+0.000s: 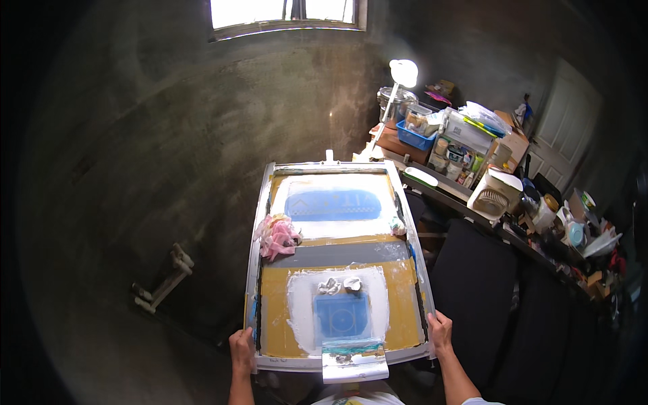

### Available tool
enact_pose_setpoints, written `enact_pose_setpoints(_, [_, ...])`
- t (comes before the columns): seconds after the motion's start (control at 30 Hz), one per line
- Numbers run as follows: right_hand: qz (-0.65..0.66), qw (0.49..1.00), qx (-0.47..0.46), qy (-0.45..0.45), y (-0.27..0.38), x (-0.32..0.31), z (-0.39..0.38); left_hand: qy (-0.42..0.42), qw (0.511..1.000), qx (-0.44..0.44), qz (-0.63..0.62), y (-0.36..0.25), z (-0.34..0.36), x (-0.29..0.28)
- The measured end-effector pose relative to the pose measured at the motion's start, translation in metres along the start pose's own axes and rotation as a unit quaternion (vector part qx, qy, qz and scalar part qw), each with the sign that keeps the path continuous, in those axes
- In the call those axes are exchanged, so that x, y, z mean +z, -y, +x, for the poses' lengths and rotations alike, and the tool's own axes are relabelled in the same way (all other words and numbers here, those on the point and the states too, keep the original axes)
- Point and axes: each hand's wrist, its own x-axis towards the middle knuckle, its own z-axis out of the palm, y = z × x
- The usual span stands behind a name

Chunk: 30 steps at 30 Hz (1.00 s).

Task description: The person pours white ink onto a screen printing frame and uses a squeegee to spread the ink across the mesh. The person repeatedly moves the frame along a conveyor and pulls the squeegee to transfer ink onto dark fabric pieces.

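Observation:
I hold a large screen-printing frame [260, 223] flat in front of me, by its near corners. My left hand [241, 349] grips the near left corner and my right hand [440, 332] grips the near right corner. The mesh is yellow with a blue oval stencil [333, 204] at the far end and a blue square stencil [341, 317] near me, ringed by white ink. A squeegee [354, 363] with white and teal ink lies on the near edge. A pink rag [277, 236] rests on the left side, and two white crumpled wads [341, 284] sit above the square stencil.
A cluttered bench [472, 202] runs along the right with boxes, a blue basket [413, 137], a small white fan [496, 192], jars and a white lamp [403, 73]. Black cloth hangs under it. Grey concrete walls and floor surround me; white pipe pieces [165, 277] lie at left. A window is at top.

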Motion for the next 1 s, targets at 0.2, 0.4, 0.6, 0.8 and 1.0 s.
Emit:
enact_pose_setpoints(0.2, [0.032,0.997,-0.008,-0.067,-0.027,0.046,0.011,0.073,0.994,0.020,0.078,-0.025,0.110,0.024])
enact_pose_setpoints(0.4, [0.073,0.988,-0.010,-0.135,-0.053,0.097,0.032,0.117,0.987,0.030,0.102,-0.049,0.179,0.044])
enact_pose_setpoints(0.6, [0.050,0.986,-0.015,-0.159,-0.050,0.125,0.046,0.122,0.980,0.063,0.141,-0.059,0.221,0.052])
enact_pose_setpoints(0.8, [0.055,0.981,-0.018,-0.184,-0.037,0.147,0.053,0.134,0.982,0.030,0.132,-0.051,0.267,0.052])
enact_pose_setpoints(1.0, [0.052,0.978,0.002,-0.200,-0.033,0.156,0.060,0.161,0.979,0.020,0.120,-0.045,0.307,0.059])
